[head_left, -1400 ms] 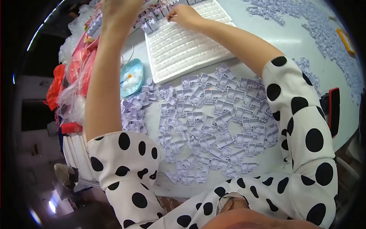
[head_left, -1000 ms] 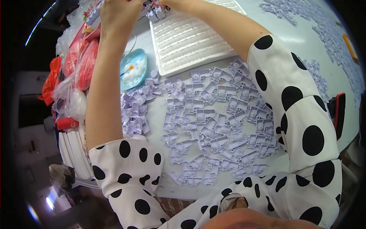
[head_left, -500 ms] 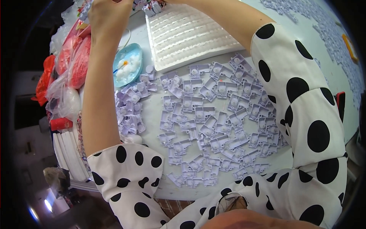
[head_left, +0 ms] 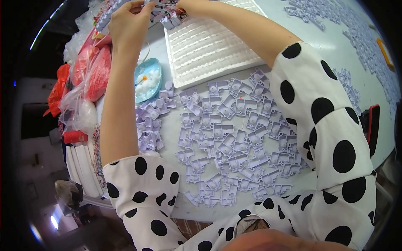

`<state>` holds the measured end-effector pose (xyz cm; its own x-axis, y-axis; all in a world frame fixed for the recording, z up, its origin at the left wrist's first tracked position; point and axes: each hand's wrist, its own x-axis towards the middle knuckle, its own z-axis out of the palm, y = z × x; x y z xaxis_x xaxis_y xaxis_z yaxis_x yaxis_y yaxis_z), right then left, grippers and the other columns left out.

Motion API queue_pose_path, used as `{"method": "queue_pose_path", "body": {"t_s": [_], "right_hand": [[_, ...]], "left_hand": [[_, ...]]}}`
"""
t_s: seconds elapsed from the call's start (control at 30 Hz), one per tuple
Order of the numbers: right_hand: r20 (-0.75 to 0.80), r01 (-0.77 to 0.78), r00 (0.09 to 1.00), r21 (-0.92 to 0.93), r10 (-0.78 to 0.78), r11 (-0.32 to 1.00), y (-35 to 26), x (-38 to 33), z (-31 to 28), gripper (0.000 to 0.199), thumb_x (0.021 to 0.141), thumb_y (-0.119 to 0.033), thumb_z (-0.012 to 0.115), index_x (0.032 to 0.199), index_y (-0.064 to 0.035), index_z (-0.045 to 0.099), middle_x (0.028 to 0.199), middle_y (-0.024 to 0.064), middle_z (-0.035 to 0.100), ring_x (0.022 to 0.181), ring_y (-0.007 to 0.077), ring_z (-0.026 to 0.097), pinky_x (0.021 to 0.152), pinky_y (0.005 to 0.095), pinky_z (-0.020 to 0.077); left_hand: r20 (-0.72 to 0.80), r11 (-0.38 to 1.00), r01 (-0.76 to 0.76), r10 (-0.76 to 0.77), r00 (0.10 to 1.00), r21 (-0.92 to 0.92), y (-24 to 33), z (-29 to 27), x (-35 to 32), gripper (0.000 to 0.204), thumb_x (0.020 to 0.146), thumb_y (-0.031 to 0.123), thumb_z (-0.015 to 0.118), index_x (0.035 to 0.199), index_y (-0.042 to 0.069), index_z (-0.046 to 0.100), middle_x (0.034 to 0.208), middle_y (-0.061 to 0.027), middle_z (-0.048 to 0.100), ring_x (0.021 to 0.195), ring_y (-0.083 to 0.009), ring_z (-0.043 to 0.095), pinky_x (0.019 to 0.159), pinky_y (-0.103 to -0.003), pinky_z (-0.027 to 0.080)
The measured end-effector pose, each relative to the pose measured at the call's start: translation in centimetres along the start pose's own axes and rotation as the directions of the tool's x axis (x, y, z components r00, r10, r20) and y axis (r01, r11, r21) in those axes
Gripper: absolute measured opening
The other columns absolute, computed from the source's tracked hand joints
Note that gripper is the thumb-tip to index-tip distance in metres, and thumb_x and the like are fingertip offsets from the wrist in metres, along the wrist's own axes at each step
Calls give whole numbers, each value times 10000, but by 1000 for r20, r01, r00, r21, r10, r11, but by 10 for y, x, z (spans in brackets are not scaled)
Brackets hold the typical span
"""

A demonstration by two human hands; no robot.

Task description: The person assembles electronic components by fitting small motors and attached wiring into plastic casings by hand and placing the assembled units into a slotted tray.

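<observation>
Both my arms stretch to the far edge of the table. My left hand (head_left: 130,23) is closed, thumb and fingers pinched together beside a cluster of small grey parts with red wires (head_left: 169,19); what it grips is too small to make out. On the cluster's right side, my right hand (head_left: 196,7) has its fingers curled in at the wires, and what lies in them is hidden. Under my right wrist lies a white ridged foam tray (head_left: 209,46). Many pale lilac plastic housings (head_left: 238,125) are spread on the table between my forearms.
A blue dish (head_left: 147,94) with white cotton-like wads and a small stick stands right of my left forearm. More lilac pieces (head_left: 148,129) are heaped below it. Red and clear plastic bags (head_left: 98,73) crowd the left edge. Further lilac parts (head_left: 356,46) cover the far right.
The view has shifted, so the table and tray sit a little lower and more of both hands shows. My hands stay at the wired parts.
</observation>
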<state>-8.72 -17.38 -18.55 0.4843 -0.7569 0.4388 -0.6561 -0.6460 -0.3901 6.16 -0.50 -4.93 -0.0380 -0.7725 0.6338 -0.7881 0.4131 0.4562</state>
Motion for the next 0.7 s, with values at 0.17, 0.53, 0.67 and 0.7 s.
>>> {"method": "queue_pose_path", "body": {"t_s": [0.17,0.53,0.67,0.7], "right_hand": [[-321,-256,902,141,288,956,-23,-14,-39,172,810,-50,633,944,-56,741,896,165,742,842,266,725,762,365,552],[84,-298,927,755,366,584,-10,2,-22,441,794,86,484,1185,33,680,951,114,705,718,215,671,632,329,560],[75,-437,858,628,509,644,22,17,-29,331,796,34,525,1038,-18,746,859,102,723,706,201,676,617,335,555],[-12,-601,763,355,646,716,2,22,-25,281,786,10,551,957,-41,768,822,98,732,713,193,681,633,338,557]], "left_hand": [[-14,998,59,-59,998,-31,-5,11,26,279,844,181,745,987,-58,726,864,-143,749,789,-188,714,716,-304,549],[-83,994,-10,1,997,-106,-41,52,40,258,828,209,768,965,-8,749,871,-145,749,790,-243,716,738,-326,554],[110,999,-53,52,993,5,-30,90,23,403,792,351,801,1082,76,753,809,-84,747,762,-179,708,741,-305,531],[164,1000,4,-8,986,26,-33,91,15,400,783,356,795,1049,59,752,820,-105,744,785,-234,723,770,-348,544]]}}
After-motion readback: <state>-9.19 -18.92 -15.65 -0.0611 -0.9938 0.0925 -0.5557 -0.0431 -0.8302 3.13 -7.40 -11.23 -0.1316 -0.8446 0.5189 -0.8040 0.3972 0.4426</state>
